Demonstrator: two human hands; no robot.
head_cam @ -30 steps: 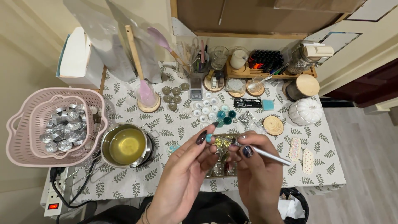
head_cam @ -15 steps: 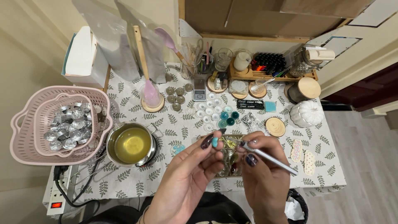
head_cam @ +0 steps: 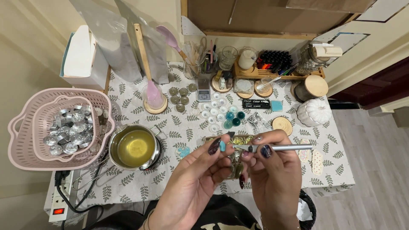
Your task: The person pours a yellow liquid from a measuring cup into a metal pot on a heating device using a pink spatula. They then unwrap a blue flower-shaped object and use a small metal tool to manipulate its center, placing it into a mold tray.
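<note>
Now the left hand (head_cam: 194, 179) pinches a small turquoise piece (head_cam: 222, 146), while the right hand (head_cam: 272, 170) grips a slim silver metal tool (head_cam: 279, 148), its tip just beside the piece.

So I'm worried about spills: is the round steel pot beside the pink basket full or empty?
Partly full: yellow liquid fills the steel pot below the rim.

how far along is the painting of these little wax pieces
Done: several teal and white rounds sit finished-looking on the table. In hand: left hand pinches a small teal piece; right hand holds a brush to it. Left: cannot tell how many remain.
</note>
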